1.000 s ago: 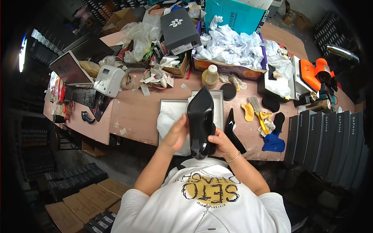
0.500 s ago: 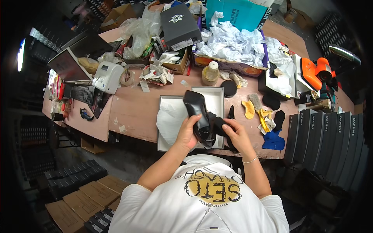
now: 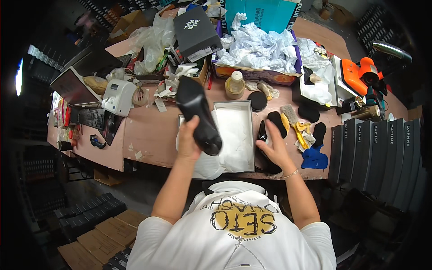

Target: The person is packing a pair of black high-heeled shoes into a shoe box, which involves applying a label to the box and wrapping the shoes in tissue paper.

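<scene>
My left hand [image 3: 188, 137] grips a black shoe [image 3: 198, 112], raised tilted over an open shoe box [image 3: 251, 118] lined with white paper. The shoe hides part of the box's left half. To the right of the box, my right hand [image 3: 278, 148] is open, thumb apart from the fingers. Its fingertips overlap a black polishing pad [image 3: 277, 122], which lies on the table against a yellow sponge [image 3: 285, 124]. A second black shoe [image 3: 263, 135] rests between the box and my right hand, partly hidden by that hand.
A brush [image 3: 288, 111], a yellow-handled tool [image 3: 300, 137] and a blue cloth [image 3: 315, 157] lie on the right. Behind stand a bottle [image 3: 235, 85], a round black pad [image 3: 257, 101] and a carton of crumpled paper [image 3: 256, 74]. Dark shoe boxes [image 3: 378, 148] line the right edge.
My left hand has lifted the shoe up and to the left. My right hand has moved away from the shoe, set the black pad down by the yellow sponge and opened.
</scene>
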Tool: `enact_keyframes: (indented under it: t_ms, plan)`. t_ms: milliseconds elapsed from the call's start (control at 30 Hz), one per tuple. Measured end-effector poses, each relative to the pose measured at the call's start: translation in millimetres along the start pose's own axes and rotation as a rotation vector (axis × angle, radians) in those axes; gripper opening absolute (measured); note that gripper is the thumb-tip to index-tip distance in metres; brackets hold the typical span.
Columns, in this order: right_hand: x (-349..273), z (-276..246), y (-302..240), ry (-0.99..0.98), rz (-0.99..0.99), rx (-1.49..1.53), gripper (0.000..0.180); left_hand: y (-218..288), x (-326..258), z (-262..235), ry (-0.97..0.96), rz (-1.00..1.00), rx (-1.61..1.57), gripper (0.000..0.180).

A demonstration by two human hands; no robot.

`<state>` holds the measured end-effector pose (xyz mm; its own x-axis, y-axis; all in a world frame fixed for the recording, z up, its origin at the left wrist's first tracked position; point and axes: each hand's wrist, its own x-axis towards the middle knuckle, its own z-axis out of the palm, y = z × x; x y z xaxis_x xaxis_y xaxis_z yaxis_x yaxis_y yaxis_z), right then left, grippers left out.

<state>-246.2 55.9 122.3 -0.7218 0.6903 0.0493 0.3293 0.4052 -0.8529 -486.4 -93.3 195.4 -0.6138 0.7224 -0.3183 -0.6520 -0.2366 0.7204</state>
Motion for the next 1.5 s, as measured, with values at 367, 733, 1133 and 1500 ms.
enact_keyframes:
  t_ms: [367,733,1133,1500]
  plan:
    - [-103,-65,30,-0.103,0.572,1.221,0.057,-99,60,-17,-0.44,0.335,1.501,0.056]
    - [-137,-62,79,0.123,0.609,1.545,0.05,-92,99,-16,-0.494,0.355,1.767,0.02]
    - [-131,-63,123,0.142,0.699,1.467,0.046,-11,33,20,-0.271,0.285,1.007,0.014]
    - [-133,-54,32,0.161,0.482,1.373,0.054,42,-7,33,-0.187,0.947,0.979,0.022]
